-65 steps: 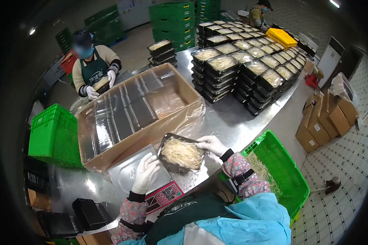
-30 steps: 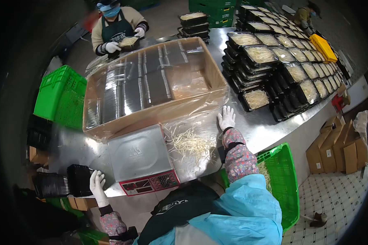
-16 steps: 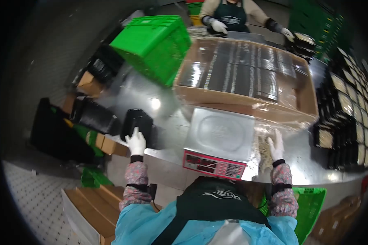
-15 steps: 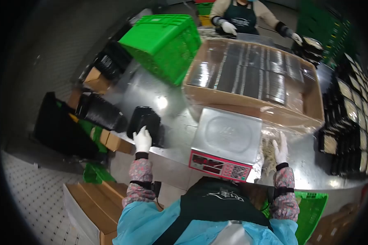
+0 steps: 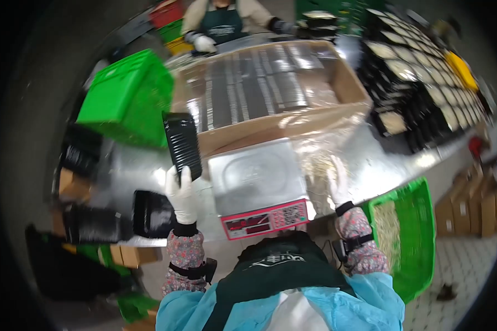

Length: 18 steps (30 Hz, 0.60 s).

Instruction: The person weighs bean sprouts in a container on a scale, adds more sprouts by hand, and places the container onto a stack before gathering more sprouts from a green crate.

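Tilted up on edge, a black plastic tray (image 5: 183, 143) is gripped at its lower end by my gloved left hand (image 5: 180, 199). It is raised over the metal table, just left of the weighing scale (image 5: 258, 175). Another black tray (image 5: 151, 214) lies on the table below and left of that hand. My gloved right hand (image 5: 340, 183) is on the scale's other side with its fingers stretched out. It rests beside a small heap of pale, thin strands (image 5: 317, 167) on clear plastic film. The scale's platform has nothing on it.
Behind the scale stands a large cardboard box (image 5: 292, 127) with stacked plastic lids. A green crate (image 5: 116, 102) is at left; rows of filled trays (image 5: 419, 91) sit at right. Below the table edge, a green crate (image 5: 422, 243) contains pale strands. A co-worker (image 5: 222, 25) stands opposite.
My left hand has lifted a black tray off the table and brought it toward the scale. My right hand stays by the strands. The view has turned to the right.
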{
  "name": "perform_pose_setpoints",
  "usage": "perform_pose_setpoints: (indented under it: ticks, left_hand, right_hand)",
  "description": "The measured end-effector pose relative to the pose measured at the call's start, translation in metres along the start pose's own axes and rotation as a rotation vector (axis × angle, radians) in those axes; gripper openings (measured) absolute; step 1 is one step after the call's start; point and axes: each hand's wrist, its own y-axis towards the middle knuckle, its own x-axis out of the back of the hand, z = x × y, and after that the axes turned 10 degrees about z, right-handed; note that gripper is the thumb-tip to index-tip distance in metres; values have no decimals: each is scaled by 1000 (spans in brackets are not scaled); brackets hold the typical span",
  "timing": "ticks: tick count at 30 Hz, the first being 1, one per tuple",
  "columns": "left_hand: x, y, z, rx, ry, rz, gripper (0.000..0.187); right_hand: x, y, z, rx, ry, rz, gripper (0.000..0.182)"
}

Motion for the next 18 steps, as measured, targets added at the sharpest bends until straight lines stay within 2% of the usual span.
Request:
perform_pose_setpoints:
  ticks: [2,4,6,8,10,12,14,15,16,18]
  left_hand:
    - [-86,-5,5,-88,80,319,22]
    - [-165,-21,2,-278,325,648,26]
    - [-224,-40,-12,-265,306,1028,27]
    - [-283,-62,22,-480,383,1097,27]
    - [-323,-69,56,-545,465,1191,27]
    - [-357,-67,83,-479,791,1446,36]
    - [-368,-76,63,-842,868,1254,51]
    - [-381,-81,43,-825,757,1270,58]
    - [-396,-86,22,-797,650,1280,65]
    - [-434,-108,-10,-621,295,1403,63]
  right_hand:
    - [25,-26,9,-41,-42,-92,47]
    - [55,-51,4,-105,-91,-179,47]
    - [94,-90,16,-203,-81,-301,48]
    - [132,-133,11,-258,-121,-427,48]
    - [170,-186,14,-392,-262,-561,49]
    - [198,-254,0,-459,-342,-734,49]
    - [234,-328,-6,-590,-401,-888,48]
    - [248,-366,-13,-558,-297,-1029,48]
    - [264,-396,-11,-649,-273,-1129,50]
    - [279,-450,-26,-817,-373,-1188,52]
